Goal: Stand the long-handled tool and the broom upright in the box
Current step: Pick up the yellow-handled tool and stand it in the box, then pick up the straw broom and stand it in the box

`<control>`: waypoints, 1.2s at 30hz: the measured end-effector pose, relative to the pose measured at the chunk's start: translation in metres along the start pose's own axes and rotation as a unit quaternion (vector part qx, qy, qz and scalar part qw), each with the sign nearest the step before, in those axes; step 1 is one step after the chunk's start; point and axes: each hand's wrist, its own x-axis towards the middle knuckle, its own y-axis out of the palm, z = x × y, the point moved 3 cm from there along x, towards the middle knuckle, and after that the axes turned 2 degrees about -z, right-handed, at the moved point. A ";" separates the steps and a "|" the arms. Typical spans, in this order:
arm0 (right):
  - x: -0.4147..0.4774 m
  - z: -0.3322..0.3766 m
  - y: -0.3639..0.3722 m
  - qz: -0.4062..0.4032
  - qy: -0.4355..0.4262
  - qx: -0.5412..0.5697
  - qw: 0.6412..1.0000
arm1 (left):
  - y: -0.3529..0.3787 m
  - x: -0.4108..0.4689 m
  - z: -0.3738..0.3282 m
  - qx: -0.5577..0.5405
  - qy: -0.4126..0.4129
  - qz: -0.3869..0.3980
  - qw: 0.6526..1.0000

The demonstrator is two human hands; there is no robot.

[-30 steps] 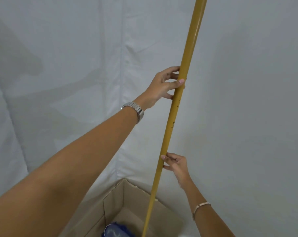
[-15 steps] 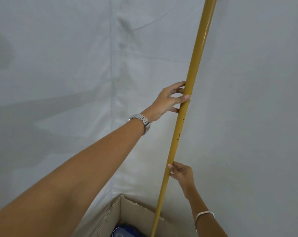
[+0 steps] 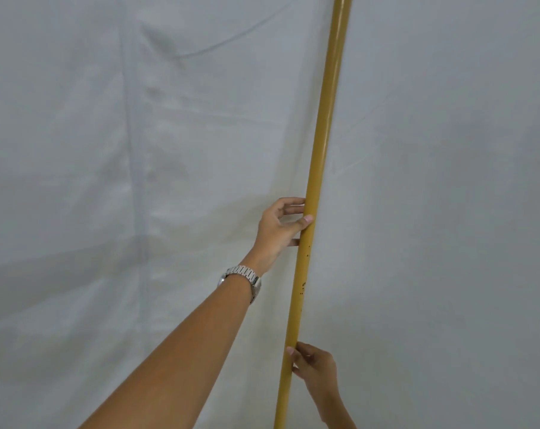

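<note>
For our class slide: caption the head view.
Left hand and right hand steady a near-upright yellow pole before a white sheet.

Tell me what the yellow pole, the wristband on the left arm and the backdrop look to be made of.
Yellow pole: smooth glossy coating, a long highlight along it, dark specks lower down; core unclear, maybe painted metal or wood. Wristband: silvery metal links, shiny. Backdrop: white matte cloth or woven sheeting, judging by creases and a vertical seam.
</note>
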 end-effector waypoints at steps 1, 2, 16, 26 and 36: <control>0.004 0.000 0.001 0.000 0.008 -0.001 1.000 | 0.000 0.004 0.002 0.002 0.000 -0.005 1.000; 0.009 -0.001 0.002 0.000 0.010 -0.004 1.000 | 0.000 0.008 0.004 0.004 0.003 -0.010 1.000; 0.005 -0.001 -0.004 -0.054 0.021 -0.143 0.988 | -0.019 -0.007 0.027 0.174 0.065 -0.038 0.982; -0.032 0.105 -0.063 -0.188 -0.154 -0.320 0.916 | -0.013 -0.067 -0.004 0.535 0.214 -0.045 0.816; -0.117 0.229 -0.141 -0.308 -0.268 -0.447 0.796 | 0.088 -0.137 -0.093 0.560 0.292 -0.077 0.772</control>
